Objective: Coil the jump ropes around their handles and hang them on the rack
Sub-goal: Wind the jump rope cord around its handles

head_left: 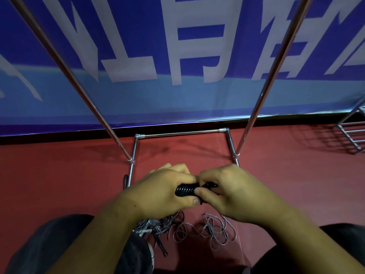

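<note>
My left hand grips a black jump rope bundle, its cord wound in tight coils round the handles. My right hand pinches the right end of the same bundle, fingers curled over the black handle tip. Both hands are held above the red floor, just in front of the chrome rack. The rack's base bar lies on the floor and its two poles rise left and right. Below my hands a tangle of loose grey jump ropes lies on the floor, with black handles among them.
A blue banner with large white characters hangs close behind the rack. A second metal rack or basket stands at the far right. My knees in dark trousers frame the rope pile. Another dark handle lies by the rack's left foot.
</note>
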A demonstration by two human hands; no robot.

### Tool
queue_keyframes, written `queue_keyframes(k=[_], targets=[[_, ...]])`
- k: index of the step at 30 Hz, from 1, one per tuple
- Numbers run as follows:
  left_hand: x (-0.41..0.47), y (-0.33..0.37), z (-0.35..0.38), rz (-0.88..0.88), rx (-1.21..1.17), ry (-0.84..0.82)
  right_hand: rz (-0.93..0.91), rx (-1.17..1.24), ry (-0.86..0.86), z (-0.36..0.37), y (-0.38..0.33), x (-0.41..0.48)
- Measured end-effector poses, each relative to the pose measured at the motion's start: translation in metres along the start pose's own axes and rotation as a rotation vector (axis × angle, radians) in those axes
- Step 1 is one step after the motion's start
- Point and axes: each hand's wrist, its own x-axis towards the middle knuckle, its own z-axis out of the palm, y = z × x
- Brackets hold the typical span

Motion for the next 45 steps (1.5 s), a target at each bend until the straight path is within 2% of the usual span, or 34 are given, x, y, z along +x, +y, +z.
queue_keyframes(k=[8,10,14,18,20,27,31,38,45], targets=[[-0.004,0.011,-0.007,-0.011,0.130,0.140,0.032,0.217,-0.009,-0.002,0.001,0.004],[-0.005,0.013,-0.011,0.001,0.036,0.089,0.063,0.224,0.013,-0.005,0.001,0.004],[-0.009,0.014,-0.019,0.043,-0.334,-0.033,0.100,0.357,0.088,-0.016,0.001,0.003],[-0.011,0.017,-0.022,0.107,-0.500,-0.025,0.110,0.690,0.118,-0.027,-0.004,0.005],[-0.013,0.018,-0.023,0.125,-0.547,-0.004,0.088,0.769,0.092,-0.030,-0.005,0.006],[-0.012,0.017,-0.019,0.093,-0.620,0.070,0.098,0.782,0.158,-0.017,-0.001,0.011],[-0.011,0.016,-0.014,0.082,-0.682,0.206,0.082,0.853,0.183,-0.010,-0.001,0.014],[-0.006,0.018,-0.012,0.084,-0.718,0.361,0.173,0.983,0.168,-0.002,-0.009,0.015],[-0.001,0.018,-0.008,0.004,-0.671,0.462,0.230,0.838,0.119,0.010,-0.007,0.016]])
